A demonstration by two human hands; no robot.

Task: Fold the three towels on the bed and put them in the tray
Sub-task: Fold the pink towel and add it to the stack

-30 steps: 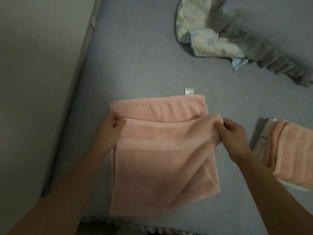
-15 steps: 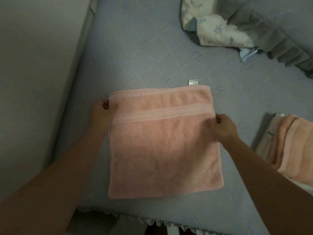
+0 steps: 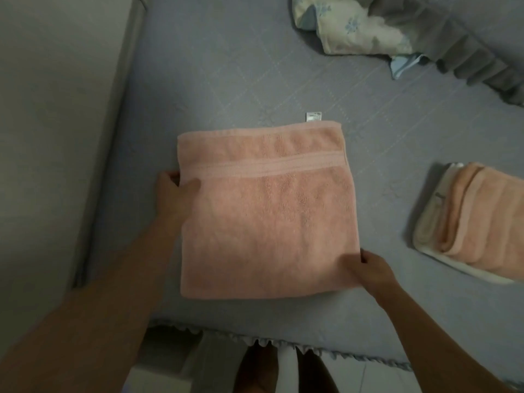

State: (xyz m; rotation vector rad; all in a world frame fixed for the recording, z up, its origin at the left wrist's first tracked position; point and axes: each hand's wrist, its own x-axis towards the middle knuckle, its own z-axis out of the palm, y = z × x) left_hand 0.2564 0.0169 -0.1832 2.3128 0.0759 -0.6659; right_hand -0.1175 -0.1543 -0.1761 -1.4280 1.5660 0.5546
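A pink towel (image 3: 266,217) lies folded into a near square on the grey-blue bed (image 3: 226,80), with a white label sticking out at its far edge. My left hand (image 3: 174,194) grips the towel's left edge, thumb on top. My right hand (image 3: 368,268) pinches the towel's near right corner. At the right, a white tray (image 3: 425,239) holds folded pink towels (image 3: 487,219), partly cut off by the frame.
A crumpled floral cloth (image 3: 360,26) and a grey ruffled cover (image 3: 467,52) lie at the back right of the bed. A wall (image 3: 56,137) runs along the bed's left side. The bed's frilled front edge (image 3: 269,341) is close to my body.
The top half of the towel was folded away and laid flat. My right hand slid from the right edge down to the near right corner. My left hand stayed on the left edge.
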